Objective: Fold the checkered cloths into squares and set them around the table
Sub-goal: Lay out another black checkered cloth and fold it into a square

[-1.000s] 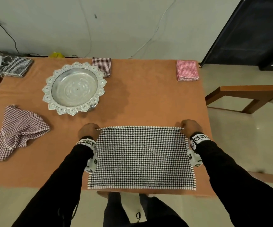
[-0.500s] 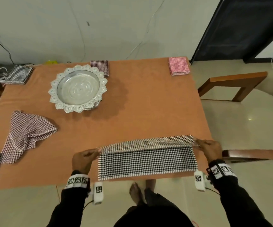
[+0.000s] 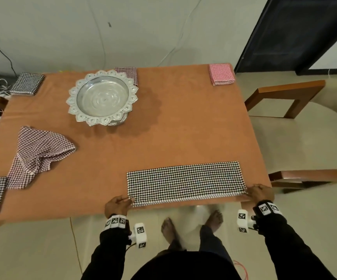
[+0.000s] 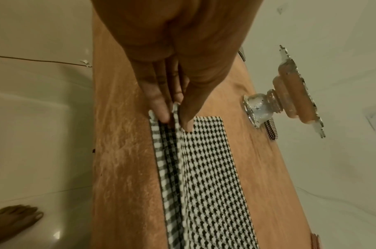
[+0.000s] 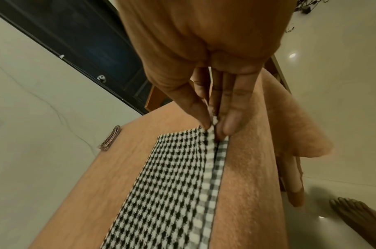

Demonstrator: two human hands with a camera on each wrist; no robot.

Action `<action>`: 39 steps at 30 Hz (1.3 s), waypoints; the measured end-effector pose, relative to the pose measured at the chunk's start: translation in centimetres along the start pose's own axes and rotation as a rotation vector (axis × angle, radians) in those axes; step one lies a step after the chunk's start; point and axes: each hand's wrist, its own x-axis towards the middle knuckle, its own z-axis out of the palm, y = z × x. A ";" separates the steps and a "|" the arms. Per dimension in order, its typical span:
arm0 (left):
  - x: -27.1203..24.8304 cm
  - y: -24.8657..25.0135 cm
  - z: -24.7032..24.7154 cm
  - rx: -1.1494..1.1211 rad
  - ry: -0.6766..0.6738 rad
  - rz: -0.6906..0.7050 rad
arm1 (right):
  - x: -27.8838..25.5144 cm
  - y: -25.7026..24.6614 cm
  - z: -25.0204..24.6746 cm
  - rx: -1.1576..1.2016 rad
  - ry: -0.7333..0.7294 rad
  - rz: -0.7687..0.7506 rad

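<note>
Cloth, black-and-white checkered: folded in half into a long strip, lying flat at the near edge of the table. Left hand pinches the strip's near left corner between thumb and fingers; right hand pinches its near right corner likewise. Folded squares: red at the far right corner, maroon behind the silver tray, black far left. Crumpled maroon cloth at left.

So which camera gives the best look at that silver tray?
The head view: the silver tray shows whole from above, scalloped rim and all, on the table. The left wrist view catches it only side-on, foot and rim edge. The right wrist view does not show it.
</note>
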 end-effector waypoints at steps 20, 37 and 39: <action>-1.9 -0.7 0.5 0.032 0.159 0.018 | 0.3 1.0 -0.2 -0.108 -0.035 -0.023; -3.9 -0.3 14.0 1.106 -0.063 1.026 | -10.7 -0.4 14.0 -0.614 -0.297 -1.044; -3.4 0.0 16.0 1.236 -0.121 1.041 | -12.3 -1.1 17.4 -0.690 -0.368 -1.138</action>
